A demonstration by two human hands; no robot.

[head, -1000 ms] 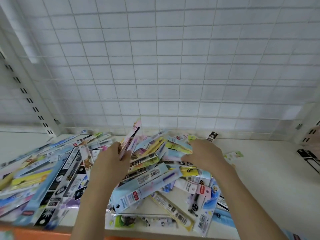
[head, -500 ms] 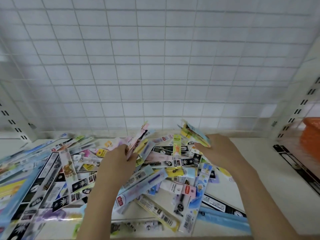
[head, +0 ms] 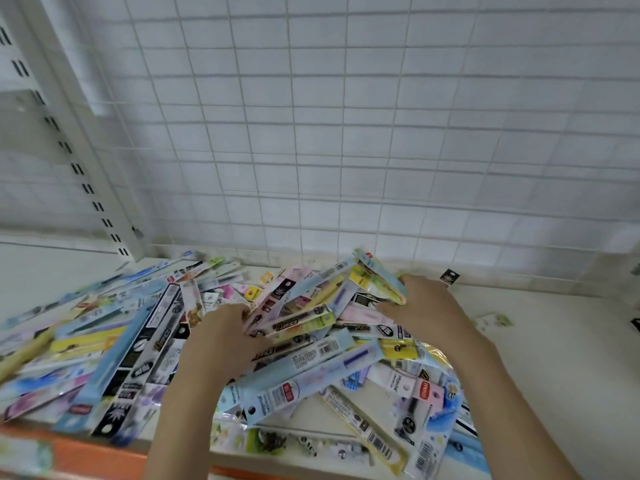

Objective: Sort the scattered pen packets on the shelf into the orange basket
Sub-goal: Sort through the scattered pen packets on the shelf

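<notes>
Pen packets sprawl over the shelf, so I scoop from both sides: my left hand and right hand curl their fingers round a bunch, squeezing it together below the wire grid.
</notes>
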